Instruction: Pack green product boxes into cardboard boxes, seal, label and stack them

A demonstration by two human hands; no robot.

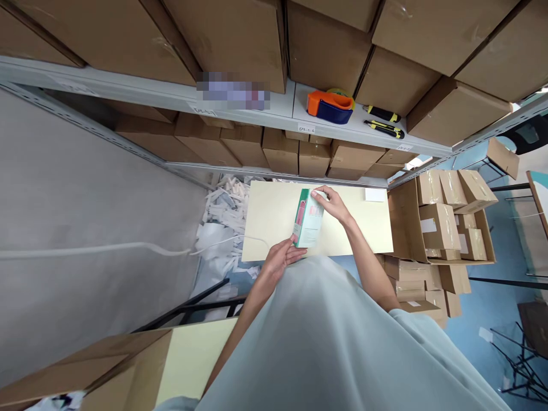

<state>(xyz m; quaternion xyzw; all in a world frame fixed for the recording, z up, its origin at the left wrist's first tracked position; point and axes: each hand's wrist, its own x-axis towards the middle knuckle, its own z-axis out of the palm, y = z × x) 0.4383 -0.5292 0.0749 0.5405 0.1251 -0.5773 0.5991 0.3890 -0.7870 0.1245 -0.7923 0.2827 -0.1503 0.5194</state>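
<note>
A small green and white product box (309,219) with a pink picture on its face is held over a pale yellow table (269,220). My left hand (280,258) grips the box's near end, fingers wrapped under it. At the far top corner my right hand (331,204) pinches the box with its fingertips. Both hands are closed on the box.
A metal shelf (137,94) ahead carries big cardboard boxes, an orange tape dispenser (329,105) and two yellow-black utility knives (383,121). An open carton (445,220) of small brown boxes stands right of the table. White paper scraps (222,220) lie on the floor at left. Another carton (111,368) sits near left.
</note>
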